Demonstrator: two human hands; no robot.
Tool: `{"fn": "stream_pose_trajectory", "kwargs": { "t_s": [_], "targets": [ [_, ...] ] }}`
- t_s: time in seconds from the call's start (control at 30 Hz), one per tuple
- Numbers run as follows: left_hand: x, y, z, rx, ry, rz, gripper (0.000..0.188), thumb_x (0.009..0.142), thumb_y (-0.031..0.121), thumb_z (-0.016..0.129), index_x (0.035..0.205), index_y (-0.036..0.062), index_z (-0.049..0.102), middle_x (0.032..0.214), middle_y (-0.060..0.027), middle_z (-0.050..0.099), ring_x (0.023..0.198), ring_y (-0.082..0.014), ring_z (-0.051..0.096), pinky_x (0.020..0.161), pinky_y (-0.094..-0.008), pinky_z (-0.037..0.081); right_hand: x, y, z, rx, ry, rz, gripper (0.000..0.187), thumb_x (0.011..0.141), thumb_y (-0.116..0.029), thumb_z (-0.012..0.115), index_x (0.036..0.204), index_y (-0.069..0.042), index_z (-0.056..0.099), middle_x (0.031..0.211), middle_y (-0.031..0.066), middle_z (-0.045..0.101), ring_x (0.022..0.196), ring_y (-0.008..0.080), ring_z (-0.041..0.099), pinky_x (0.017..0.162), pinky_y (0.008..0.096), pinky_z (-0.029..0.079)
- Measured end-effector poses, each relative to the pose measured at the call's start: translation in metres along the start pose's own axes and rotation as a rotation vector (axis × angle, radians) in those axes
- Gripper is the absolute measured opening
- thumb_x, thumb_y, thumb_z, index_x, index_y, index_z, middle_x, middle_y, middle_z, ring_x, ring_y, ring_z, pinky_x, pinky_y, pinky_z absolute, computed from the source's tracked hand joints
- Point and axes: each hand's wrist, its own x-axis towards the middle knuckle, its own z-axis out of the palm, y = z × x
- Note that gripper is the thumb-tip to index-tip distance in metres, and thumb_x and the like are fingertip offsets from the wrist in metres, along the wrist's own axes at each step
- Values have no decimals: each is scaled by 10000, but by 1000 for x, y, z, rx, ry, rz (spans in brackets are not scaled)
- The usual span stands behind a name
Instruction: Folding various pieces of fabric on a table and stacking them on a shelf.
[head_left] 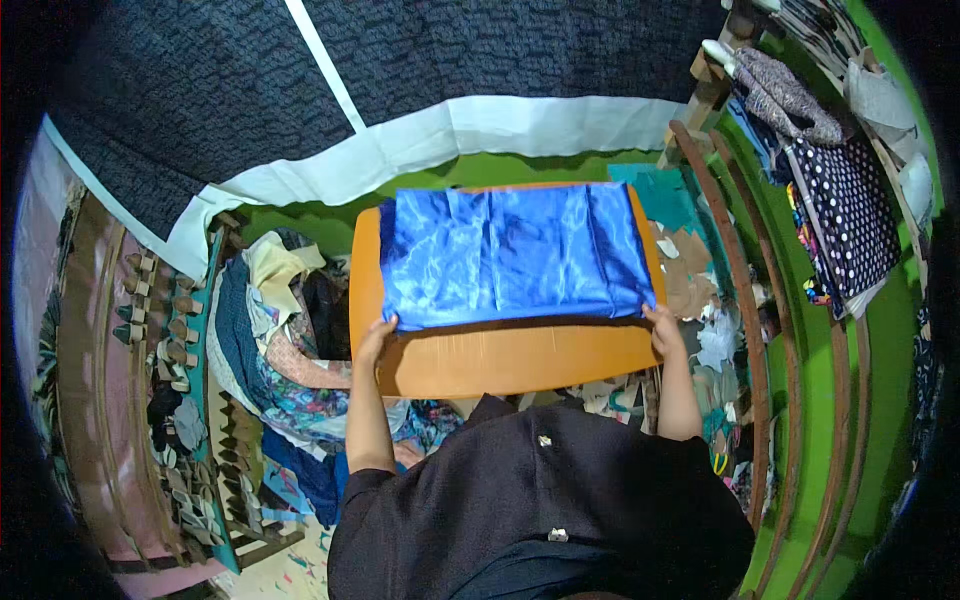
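A shiny blue satin cloth (515,255), folded into a rectangle with a few crease lines, spreads over the far part of an orange board (520,360). My left hand (374,340) pinches its near left corner. At the near right corner, my right hand (662,330) grips the cloth between thumb and fingers. The near edge looks slightly raised and casts a shadow on the board. Bare orange surface shows between that edge and my body.
Heaped fabrics (290,320) lie left of the board. Shoe-shaped pieces line a rack (165,340) farther left. Wooden rails (745,300) curve along the right, with a polka-dot cloth (850,215) hanging there. Scraps (710,320) lie right of the board. A dark curtain (480,50) hangs behind.
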Motion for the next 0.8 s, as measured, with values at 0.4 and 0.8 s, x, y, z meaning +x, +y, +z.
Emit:
{"fn": "stream_pose_trajectory", "kwargs": {
  "t_s": [0.4, 0.8],
  "targets": [
    [-58, -22, 16, 341, 145, -160, 201, 772, 265, 644, 770, 66, 613, 606, 39, 519, 528, -57, 475, 477, -213, 372, -21, 72, -11, -326, 372, -121, 471, 722, -191, 622, 1126, 2, 476, 1005, 101, 566, 882, 193, 543, 777, 316, 418],
    [-71, -68, -21, 448, 110, -184, 166, 775, 192, 622, 699, 45, 605, 543, 12, 516, 513, -80, 489, 487, -238, 390, -21, 91, -26, -508, 604, -160, 453, 708, -88, 614, 1123, 18, 466, 1023, 166, 544, 941, 248, 535, 827, 323, 391]
  ]
}}
